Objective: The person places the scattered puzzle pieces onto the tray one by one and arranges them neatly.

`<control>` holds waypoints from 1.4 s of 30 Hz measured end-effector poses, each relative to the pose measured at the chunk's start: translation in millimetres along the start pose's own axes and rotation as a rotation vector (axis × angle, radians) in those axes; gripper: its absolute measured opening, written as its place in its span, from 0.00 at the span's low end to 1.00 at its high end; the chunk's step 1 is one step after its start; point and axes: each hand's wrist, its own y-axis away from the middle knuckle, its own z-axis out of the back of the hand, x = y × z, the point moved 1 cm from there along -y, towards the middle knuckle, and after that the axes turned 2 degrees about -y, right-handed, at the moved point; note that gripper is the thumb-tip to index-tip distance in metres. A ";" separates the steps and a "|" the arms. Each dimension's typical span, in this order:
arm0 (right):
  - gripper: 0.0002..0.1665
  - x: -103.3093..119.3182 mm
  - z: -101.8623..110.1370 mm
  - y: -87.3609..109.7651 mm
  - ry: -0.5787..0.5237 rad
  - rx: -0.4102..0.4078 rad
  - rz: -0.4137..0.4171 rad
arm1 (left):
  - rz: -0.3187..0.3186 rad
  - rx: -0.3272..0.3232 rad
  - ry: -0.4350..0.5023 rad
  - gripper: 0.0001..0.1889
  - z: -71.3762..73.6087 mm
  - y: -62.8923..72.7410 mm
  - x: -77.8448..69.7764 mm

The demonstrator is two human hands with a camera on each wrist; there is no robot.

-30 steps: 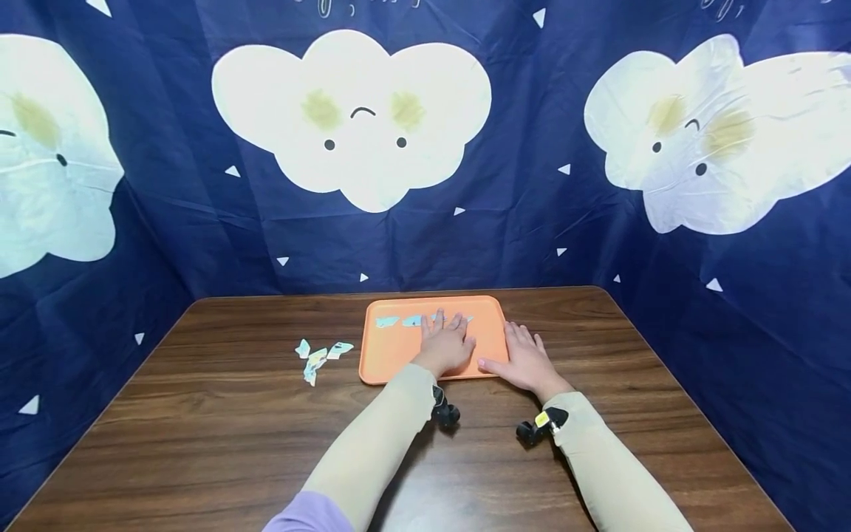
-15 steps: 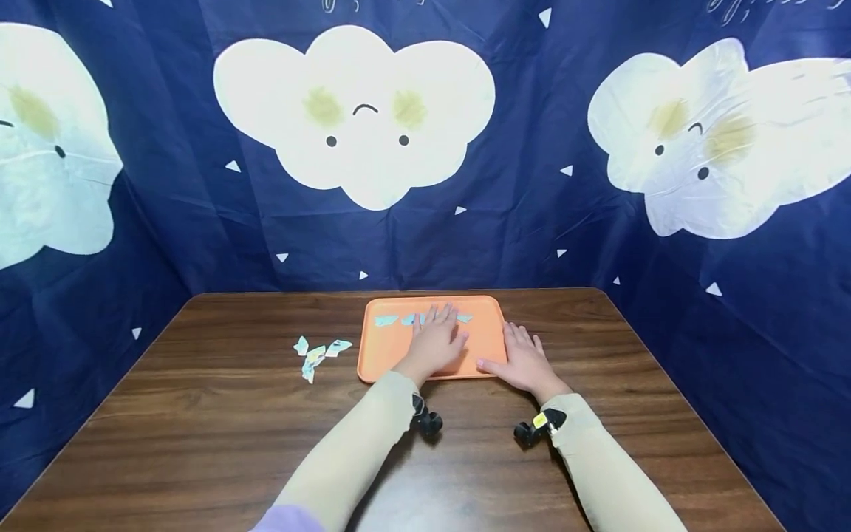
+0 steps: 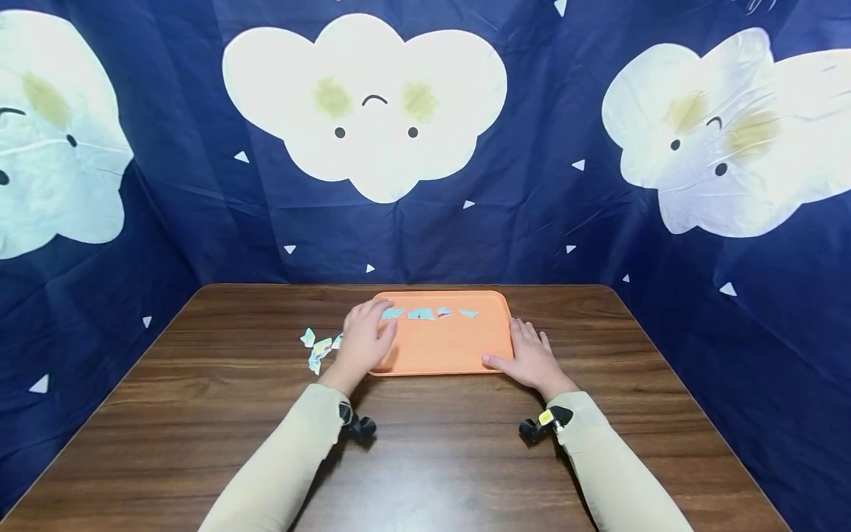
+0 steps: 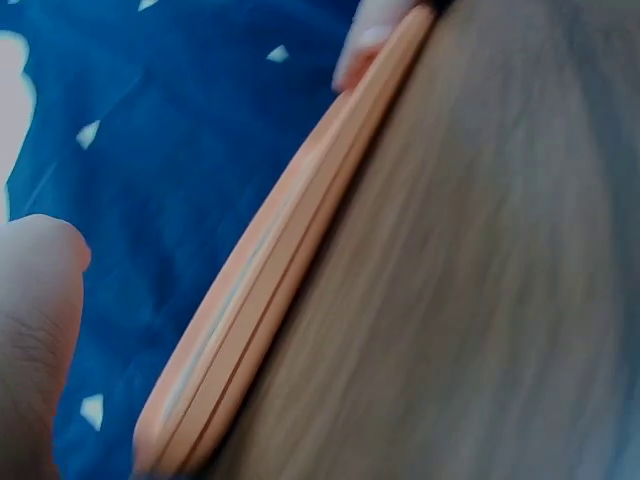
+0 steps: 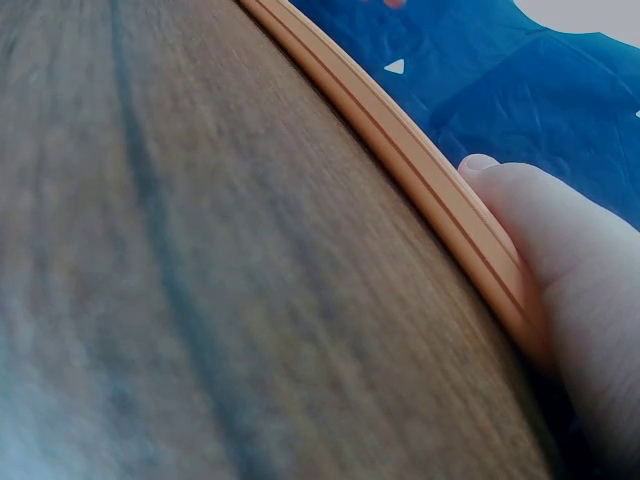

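In the head view, an orange tray [image 3: 442, 347] lies on the table, with several torn scraps of light-blue printed paper [image 3: 421, 314] in a row along its far side. My left hand [image 3: 364, 338] is over the tray's left end, fingers slightly bent, nearest the leftmost scrap; nothing shows in its grasp. My right hand [image 3: 530, 356] rests at the tray's right edge, fingers extended along the side and thumb over the near rim. The right wrist view shows that thumb [image 5: 560, 230] touching the rim. My left thumb [image 4: 40, 320] is apart from the tray in the left wrist view.
Left of the tray, several more paper scraps [image 3: 320, 351] lie loosely together on the wooden table [image 3: 425, 451], one partly behind the left hand. A dark blue curtain [image 3: 399, 244] with white clouds hangs behind and at both sides.
My left hand has moved left across the tray from its middle to its left end, uncovering the row of scraps. The right hand has stayed at the right edge.
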 end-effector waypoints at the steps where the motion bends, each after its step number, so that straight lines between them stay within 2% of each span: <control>1: 0.71 -0.2 -0.2 -0.1 0.000 0.001 0.000 | 0.005 -0.010 -0.004 0.21 4.6 2.1 7.3; 6: 0.71 -0.6 -2.8 0.6 0.004 0.004 -0.001 | 0.032 -0.041 -0.036 0.21 27.7 15.0 45.4; 10: 0.71 0.1 -5.8 1.1 0.009 0.010 0.002 | 0.044 -0.041 -0.041 0.21 47.1 33.2 80.5; 12: 0.70 1.1 -6.4 1.6 0.006 0.010 0.003 | 0.054 -0.016 -0.039 0.21 57.5 41.9 97.9; 16: 0.70 1.0 -5.1 1.8 0.001 0.006 0.001 | 0.084 0.090 -0.040 0.25 72.5 51.1 124.7; 21: 0.71 -1.7 -2.7 2.0 0.002 -0.010 -0.003 | 0.080 0.192 -0.004 0.30 76.9 47.5 134.2; 28: 0.71 -3.9 -6.3 3.7 -0.007 0.012 -0.011 | 0.123 0.310 -0.075 0.27 74.2 47.5 140.6; 34: 0.71 -1.5 -3.7 0.4 -0.003 -0.006 0.003 | 0.141 0.324 -0.057 0.24 79.3 42.9 147.5; 37: 0.71 -1.2 -2.6 0.1 0.000 0.001 -0.001 | 0.144 0.336 -0.078 0.21 83.1 42.5 149.8; 42: 0.72 -0.9 -0.8 -0.4 -0.001 0.005 -0.004 | 0.108 0.274 -0.167 0.13 90.4 44.0 152.9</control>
